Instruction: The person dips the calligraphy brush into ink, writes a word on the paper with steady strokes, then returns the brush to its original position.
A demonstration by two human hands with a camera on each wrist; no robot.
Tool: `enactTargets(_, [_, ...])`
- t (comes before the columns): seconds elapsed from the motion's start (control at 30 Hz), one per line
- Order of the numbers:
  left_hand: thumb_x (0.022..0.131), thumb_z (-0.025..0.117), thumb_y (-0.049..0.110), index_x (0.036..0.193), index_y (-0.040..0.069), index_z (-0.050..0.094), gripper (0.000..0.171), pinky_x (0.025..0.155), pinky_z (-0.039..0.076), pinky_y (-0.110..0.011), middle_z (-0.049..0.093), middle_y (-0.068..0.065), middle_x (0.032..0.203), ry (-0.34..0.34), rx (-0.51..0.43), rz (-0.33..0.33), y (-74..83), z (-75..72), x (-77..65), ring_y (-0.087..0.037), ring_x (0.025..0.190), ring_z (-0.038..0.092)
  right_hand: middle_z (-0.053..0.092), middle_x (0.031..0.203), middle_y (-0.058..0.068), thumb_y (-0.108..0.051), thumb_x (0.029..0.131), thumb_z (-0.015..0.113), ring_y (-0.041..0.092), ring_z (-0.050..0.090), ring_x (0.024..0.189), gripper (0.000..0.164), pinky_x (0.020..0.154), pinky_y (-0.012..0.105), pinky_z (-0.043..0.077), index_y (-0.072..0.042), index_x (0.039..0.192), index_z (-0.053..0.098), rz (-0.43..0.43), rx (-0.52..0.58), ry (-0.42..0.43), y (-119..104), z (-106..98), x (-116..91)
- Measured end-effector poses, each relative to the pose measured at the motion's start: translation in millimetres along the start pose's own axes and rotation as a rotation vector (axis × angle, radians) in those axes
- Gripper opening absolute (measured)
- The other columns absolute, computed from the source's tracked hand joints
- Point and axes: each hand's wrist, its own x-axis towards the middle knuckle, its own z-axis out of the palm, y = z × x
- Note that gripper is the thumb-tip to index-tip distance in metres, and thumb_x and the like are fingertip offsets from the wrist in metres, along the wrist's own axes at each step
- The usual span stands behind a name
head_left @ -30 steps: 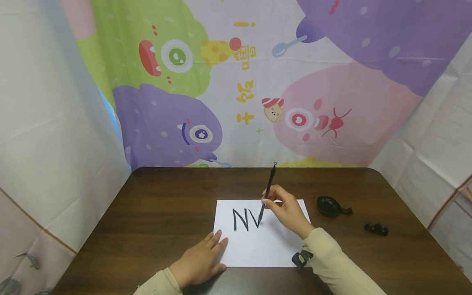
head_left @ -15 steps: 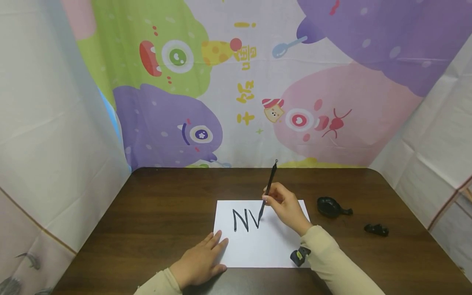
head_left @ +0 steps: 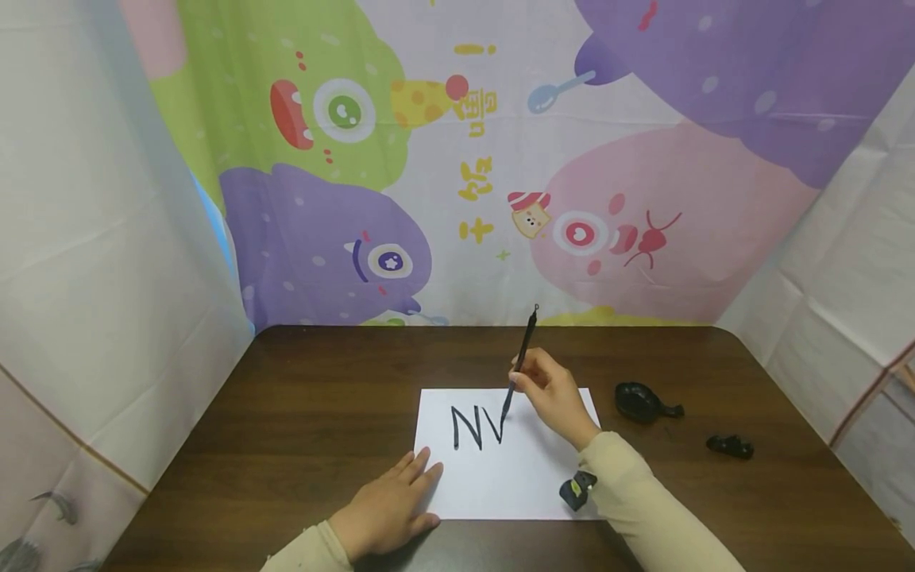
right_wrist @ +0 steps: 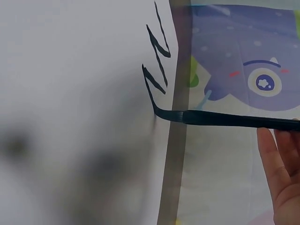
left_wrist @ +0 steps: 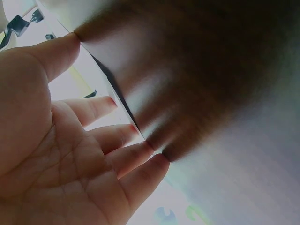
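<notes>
My right hand (head_left: pixel 554 393) pinches a black writing brush (head_left: pixel 525 342) with a small loop at its top end. Its bristle tip bends against the white paper (head_left: pixel 515 488), as the right wrist view of the brush (right_wrist: pixel 220 118) shows. Black strokes (head_left: pixel 477 427) on the sheet form an N and a V-like shape, whose right arm ends at the tip. At the sheet's lower left, my left hand (head_left: pixel 386 504) lies spread, fingertips over the paper's edge. In the left wrist view the left palm (left_wrist: pixel 79 150) is seen from below, fingertips touching the surface.
To the right of the paper, a black dish (head_left: pixel 636 401) with a stubby handle rests on the dark wooden table (head_left: pixel 307 413). A small black object (head_left: pixel 730 446), perhaps a brush rest, lies beyond it. A cartoon-printed cloth (head_left: pixel 472 278) hangs behind the table.
My right hand and the brush have moved slightly away from me, the tip travelling up the right arm of the V shape. My left hand stays where it was.
</notes>
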Motion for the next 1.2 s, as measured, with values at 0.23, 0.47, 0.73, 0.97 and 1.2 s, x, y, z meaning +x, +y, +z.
enactTargets(0.23, [0.091,0.064,0.044,0.145,0.009,0.046,0.068,0.111,0.04,-0.052,0.038,-0.02,0.155,-0.005,-0.001,-0.002,0.2,0.2,0.6,-0.039,0.14,0.04,0.065,0.092,0.024,0.006,0.09,0.063,0.04,0.068,0.087,0.016,0.076,0.029,0.06,0.009,0.105,0.058,-0.023,-0.033,0.01,-26.4,-1.8,0.6])
enactTargets(0.47, [0.091,0.063,0.045,0.146,0.01,0.046,0.067,0.11,0.041,-0.052,0.037,-0.019,0.156,-0.015,-0.001,-0.011,-0.1,2.5,1.0,-0.039,0.141,0.04,0.066,0.093,0.022,0.002,0.091,0.064,0.039,0.068,0.086,0.019,0.073,0.034,0.061,0.008,0.109,0.058,-0.021,-0.02,0.034,6.5,2.0,7.5])
enactTargets(0.73, [0.091,0.063,0.044,0.146,0.009,0.045,0.067,0.11,0.041,-0.052,0.037,-0.02,0.155,-0.008,-0.004,-0.005,0.1,0.2,0.4,-0.039,0.141,0.04,0.067,0.092,0.016,-0.004,0.092,0.065,0.036,0.068,0.084,0.017,0.074,0.03,0.061,0.003,0.107,0.059,-0.046,0.001,0.051,8.7,2.8,11.4])
enactTargets(0.97, [0.091,0.063,0.045,0.146,0.01,0.045,0.068,0.11,0.041,-0.052,0.038,-0.019,0.155,-0.008,0.003,-0.007,0.3,0.1,0.8,-0.039,0.141,0.04,0.066,0.093,0.018,0.0,0.091,0.065,0.039,0.068,0.086,0.017,0.074,0.038,0.061,0.004,0.106,0.058,-0.052,0.01,0.053,5.9,2.7,11.6])
enactTargets(1.2, [0.091,0.064,0.044,0.146,0.01,0.045,0.068,0.109,0.041,-0.053,0.037,-0.019,0.155,-0.006,-0.014,-0.014,1.2,-0.3,0.4,-0.038,0.141,0.04,0.066,0.094,0.02,-0.001,0.091,0.065,0.021,0.069,0.085,0.019,0.075,0.032,0.061,0.006,0.107,0.058,-0.063,0.029,0.095,1.5,0.8,11.1])
